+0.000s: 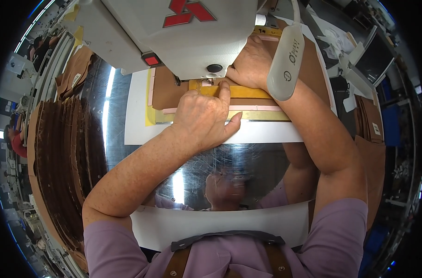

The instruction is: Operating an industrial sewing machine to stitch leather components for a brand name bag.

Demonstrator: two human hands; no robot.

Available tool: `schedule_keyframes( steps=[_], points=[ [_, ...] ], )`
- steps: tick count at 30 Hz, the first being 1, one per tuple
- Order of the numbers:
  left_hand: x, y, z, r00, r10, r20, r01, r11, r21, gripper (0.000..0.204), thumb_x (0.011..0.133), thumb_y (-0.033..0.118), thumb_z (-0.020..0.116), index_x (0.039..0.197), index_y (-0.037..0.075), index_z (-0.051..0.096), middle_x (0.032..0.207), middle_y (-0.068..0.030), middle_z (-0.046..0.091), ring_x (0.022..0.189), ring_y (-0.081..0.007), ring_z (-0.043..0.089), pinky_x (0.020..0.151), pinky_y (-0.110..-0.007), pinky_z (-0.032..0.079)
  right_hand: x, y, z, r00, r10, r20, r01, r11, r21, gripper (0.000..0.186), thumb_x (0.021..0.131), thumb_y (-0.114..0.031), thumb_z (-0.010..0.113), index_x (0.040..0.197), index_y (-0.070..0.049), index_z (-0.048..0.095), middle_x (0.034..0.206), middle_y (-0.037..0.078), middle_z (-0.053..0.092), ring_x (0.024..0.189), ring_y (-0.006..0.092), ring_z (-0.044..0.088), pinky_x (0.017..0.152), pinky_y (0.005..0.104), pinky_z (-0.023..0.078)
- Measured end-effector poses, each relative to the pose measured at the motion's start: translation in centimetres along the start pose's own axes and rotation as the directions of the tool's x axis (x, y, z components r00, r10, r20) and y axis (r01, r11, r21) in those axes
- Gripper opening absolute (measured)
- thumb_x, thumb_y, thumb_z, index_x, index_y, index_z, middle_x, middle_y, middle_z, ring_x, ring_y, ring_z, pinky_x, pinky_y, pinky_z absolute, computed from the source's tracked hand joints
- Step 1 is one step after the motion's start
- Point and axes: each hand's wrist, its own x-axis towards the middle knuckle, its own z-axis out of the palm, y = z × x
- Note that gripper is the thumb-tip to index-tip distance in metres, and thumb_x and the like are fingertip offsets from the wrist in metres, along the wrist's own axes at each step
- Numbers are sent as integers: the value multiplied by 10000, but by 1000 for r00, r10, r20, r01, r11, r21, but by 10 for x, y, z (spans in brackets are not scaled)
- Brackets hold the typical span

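Observation:
Beneath the white sewing machine head (211,41), a brown fabric panel (174,88) lies in a flat template with yellow and pink edge strips. A mustard-yellow strip (250,92) runs across the panel by the presser foot (208,82). My left hand (201,113) rests at that strip, index finger stretched close to the foot and thumb apart; its other fingers are bent. Lying on the panel right of the foot, my right hand (252,65) has its thumb extended toward the needle area. The machine head and lamp partly cover it, and most of its fingers are hidden.
A white lamp (287,62) hangs over my right wrist. White sheeting (257,133) lies under the template on a shiny metal table (211,171). Stacked brown fabric pieces (67,171) stand at the left; more brown pieces (368,120) lie at the right. People work at the far left.

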Motion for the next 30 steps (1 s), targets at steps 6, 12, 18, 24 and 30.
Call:
schedule_keyframes(
  steps=[6,12,18,24,30],
  points=[
    [2,-3,5,1000,10,5,-10,1000,-6,629,873,387,594,1177,-163,622,455,-86,542,403,-234,579,496,-380,513,0,0,-3,992,-123,-34,121,991,-60,544,906,-584,566,1336,-254,614,1509,144,477,1392,321,421,1141,509,321],
    [2,5,3,1000,29,10,-29,1000,-12,634,863,371,600,1178,-179,613,466,-97,548,408,-245,583,503,-386,515,-9,9,5,956,-258,-140,230,955,-189,501,962,-513,523,1368,-234,608,1505,127,487,1379,287,443,1124,494,340],
    [-2,-1,2,1000,9,-14,-10,999,-33,621,860,369,600,1176,-165,624,473,-97,538,423,-261,575,537,-405,510,-1,-12,-24,999,28,38,-29,999,37,452,1036,-339,422,1385,-100,583,1501,92,501,1354,275,463,1139,439,341],
    [-15,6,-9,997,51,49,-53,998,37,633,891,411,590,1219,-129,634,517,-71,596,446,-204,589,547,-357,476,-17,-8,-18,991,-108,-77,109,994,8,453,1033,-268,403,1408,-66,556,1481,62,521,1347,206,469,1167,412,346],
    [-32,5,-31,989,-83,121,85,996,-10,652,860,492,681,1243,-36,655,494,-52,547,440,-230,539,568,-364,418,-32,-6,-5,952,-85,-294,136,978,160,367,981,-289,483,1257,-109,645,1261,147,606,1227,334,535,1048,519,419]
  ],
)
